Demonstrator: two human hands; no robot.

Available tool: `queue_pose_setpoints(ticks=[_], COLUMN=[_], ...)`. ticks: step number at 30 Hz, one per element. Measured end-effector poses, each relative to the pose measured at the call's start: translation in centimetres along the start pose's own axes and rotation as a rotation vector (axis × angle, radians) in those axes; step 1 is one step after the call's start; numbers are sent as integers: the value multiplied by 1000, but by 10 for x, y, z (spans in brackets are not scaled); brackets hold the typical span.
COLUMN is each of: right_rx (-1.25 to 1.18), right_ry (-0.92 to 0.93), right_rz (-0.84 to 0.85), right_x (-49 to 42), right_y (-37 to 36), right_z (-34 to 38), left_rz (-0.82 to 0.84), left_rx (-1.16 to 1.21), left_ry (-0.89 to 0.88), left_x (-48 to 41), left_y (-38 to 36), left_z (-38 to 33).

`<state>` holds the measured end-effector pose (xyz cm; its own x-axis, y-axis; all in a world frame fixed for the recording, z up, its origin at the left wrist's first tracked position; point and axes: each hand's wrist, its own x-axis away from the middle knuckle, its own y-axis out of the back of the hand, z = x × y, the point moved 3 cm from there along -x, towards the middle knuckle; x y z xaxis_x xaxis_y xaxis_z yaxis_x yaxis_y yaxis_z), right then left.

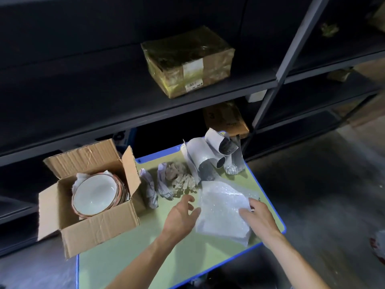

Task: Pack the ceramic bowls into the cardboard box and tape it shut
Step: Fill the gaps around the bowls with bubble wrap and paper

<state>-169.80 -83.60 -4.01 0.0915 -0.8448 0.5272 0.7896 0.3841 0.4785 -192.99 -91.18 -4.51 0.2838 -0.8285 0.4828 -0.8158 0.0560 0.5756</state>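
Green table (pixel 125 257) bears bubble wrap (pixel 223 211) flanked by left hand (pixel 181 215), fingers apart, and right hand (pixel 258 220) (grip unclear), likely padding for ceramic bowls (pixel 94 197) lower left.

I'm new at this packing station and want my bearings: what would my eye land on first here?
The open cardboard box at left stands out, with a stack of white ceramic bowls inside. At centre right, the left hand and right hand are at a sheet of bubble wrap on the green table. Above, a wrapped parcel sits on the dark shelf.
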Motion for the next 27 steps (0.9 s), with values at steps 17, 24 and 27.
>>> queue_pose_setpoints(ticks=[17,24,27], right_rx=[-137,-1,69], right_ry=[327,524,653], right_rz=[367,280,274], right_x=[31,40,59], right_y=[13,-11,-26], right_z=[133,216,255], left_rz=[-271,-593,-685], left_rx=[183,158,172], left_ry=[-186,-227,-273], left_x=[30,72,90], left_y=[93,161,176], left_z=[-26,-13,-8])
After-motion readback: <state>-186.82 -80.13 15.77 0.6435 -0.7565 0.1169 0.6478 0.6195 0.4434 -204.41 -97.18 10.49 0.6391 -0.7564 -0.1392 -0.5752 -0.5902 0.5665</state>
